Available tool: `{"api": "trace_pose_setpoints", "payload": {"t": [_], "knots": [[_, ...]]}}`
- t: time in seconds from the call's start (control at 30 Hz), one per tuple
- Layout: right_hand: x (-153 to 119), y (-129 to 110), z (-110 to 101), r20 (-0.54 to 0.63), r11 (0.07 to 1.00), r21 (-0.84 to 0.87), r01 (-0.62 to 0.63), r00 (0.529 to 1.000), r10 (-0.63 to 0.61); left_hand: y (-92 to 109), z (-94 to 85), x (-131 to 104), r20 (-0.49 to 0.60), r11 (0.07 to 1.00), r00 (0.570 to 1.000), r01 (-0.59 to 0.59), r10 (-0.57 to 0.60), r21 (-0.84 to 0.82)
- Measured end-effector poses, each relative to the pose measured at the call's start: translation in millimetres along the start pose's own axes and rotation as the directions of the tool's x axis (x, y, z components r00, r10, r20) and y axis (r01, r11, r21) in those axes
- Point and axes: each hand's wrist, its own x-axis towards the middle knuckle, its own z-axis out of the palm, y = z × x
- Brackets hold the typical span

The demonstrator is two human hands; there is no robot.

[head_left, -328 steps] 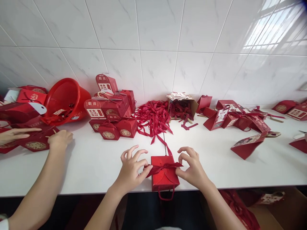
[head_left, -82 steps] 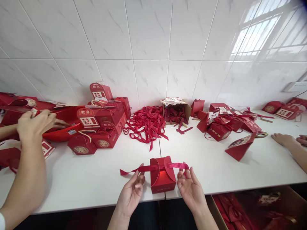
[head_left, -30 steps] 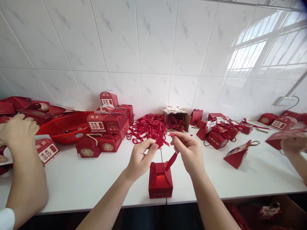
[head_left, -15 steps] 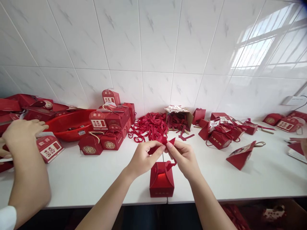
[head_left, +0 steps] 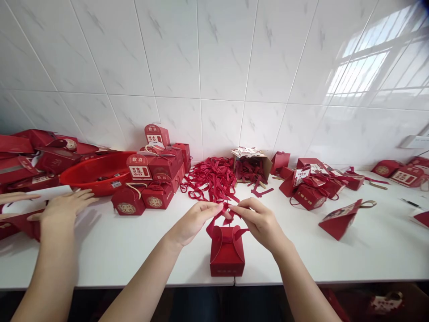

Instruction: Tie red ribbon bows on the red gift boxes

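Between the pinching fingers of the left hand and right hand, red ribbon is held above a small box near the front of the tabletop; behind lies a ribbon pile, stacked boxes to its left.

The satiny cloth ribbon and smooth cardboard gift box sit near the counter's front edge; the glossy plastic basin, toward its back.

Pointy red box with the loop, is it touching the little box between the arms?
Apart. The head view shows white table between the pointy red box and the little box.
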Motion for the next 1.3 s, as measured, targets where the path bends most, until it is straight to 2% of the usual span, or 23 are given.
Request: {"api": "trace_pose_setpoints", "payload": {"t": [0.07,0.13,0.17,0.23,0.3,0.37,0.4,0.43,0.5,0.53,0.57,0.63,0.73,0.77,0.83,0.87,0.97,1.07,1.2,1.3], "knots": [[-0.5,-0.7,0.7,-0.020,1.000,-0.017,0.001,1.000,-0.001,0.9,2.1,-4.1,-0.018,0.987,0.999,-0.030,0.033,0.155],[-3.0,-1.8,0.1,-0.069,0.999,-0.023,-0.028,0.997,0.026,-1.4,2.9,-9.7,-0.117,0.911,0.981,-0.098,0.156,0.400],[-6.0,-2.2,-1.2,-0.105,0.998,-0.020,-0.059,0.993,0.057,-4.0,2.1,-13.4,-0.170,0.836,0.954,-0.121,0.247,0.535],[-18.2,-1.9,-7.4,-0.180,0.986,-0.003,-0.166,0.970,0.163,-12.7,-3.8,-23.6,-0.250,0.659,0.872,-0.105,0.421,0.745],[-41.3,1.8,-18.7,-0.227,0.943,0.016,-0.333,0.917,0.328,-27.4,-16.5,-38.9,-0.311,0.559,0.812,-0.024,0.495,0.829],[-75.9,10.3,-33.7,-0.250,0.842,0.015,-0.540,0.813,0.526,-49.0,-34.0,-59.1,-0.399,0.556,0.791,0.090,0.464,0.826],[-96.4,16.4,-41.2,-0.268,0.766,0.001,-0.642,0.738,0.619,-62.0,-43.1,-70.1,-0.436,0.564,0.804,0.156,0.405,0.811],[-117.5,23.4,-47.9,-0.297,0.664,-0.024,-0.747,0.640,0.709,-75.8,-51.3,-80.9,-0.492,0.565,0.801,0.245,0.339,0.788],[-155.9,38.0,-56.7,-0.298,0.459,-0.045,-0.887,0.451,0.841,-102.9,-62.1,-98.9,-0.624,0.545,0.764,0.457,0.164,0.703],[-170.5,44.5,-58.1,-0.243,0.410,-0.053,-0.911,0.410,0.879,-114.6,-63.9,-104.7,-0.638,0.531,0.768,0.519,0.053,0.669],[-180.4,49.6,-57.4,-0.209,0.396,-0.047,-0.917,0.397,0.894,-124.2,-63.1,-107.9,-0.641,0.514,0.768,0.554,-0.011,0.655],[-185.1,54.7,-50.8,-0.212,0.420,-0.050,-0.906,0.420,0.882,-135.3,-54.9,-106.2,-0.656,0.507,0.755,0.569,-0.009,0.648],[-161.0,48.0,-32.8,-0.256,0.533,-0.046,-0.845,0.526,0.811,-133.4,-32.8,-88.5,-0.644,0.636,0.750,0.425,0.150,0.644],[-148.6,42.7,-25.9,-0.221,0.581,-0.033,-0.813,0.573,0.789,-129.8,-24.4,-80.7,-0.610,0.702,0.774,0.341,0.167,0.625],[-124.0,29.5,-11.9,-0.080,0.663,0.003,-0.749,0.660,0.747,-122.1,-7.3,-65.4,-0.512,0.817,0.847,0.188,0.146,0.545],[-113.2,22.3,-5.3,0.005,0.685,0.018,-0.729,0.685,0.729,-119.1,0.9,-58.6,-0.464,0.856,0.877,0.142,0.124,0.498],[-89.7,3.2,10.6,0.232,0.683,0.027,-0.730,0.669,0.706,-117.0,21.6,-43.3,-0.383,0.917,0.919,0.073,0.091,0.393],[-78.1,-7.6,18.2,0.384,0.684,-0.025,-0.729,0.625,0.680,-121.7,34.1,-36.5,-0.387,0.951,0.920,0.056,0.069,0.303],[-71.7,-10.6,19.3,0.420,0.671,-0.108,-0.733,0.579,0.699,-126.3,40.0,-36.6,-0.392,0.977,0.920,0.086,-0.002,0.197],[-69.5,-11.3,19.6,0.425,0.666,-0.147,-0.732,0.561,0.710,-127.0,41.2,-37.7,-0.383,0.983,0.923,0.112,-0.047,0.148]]}}
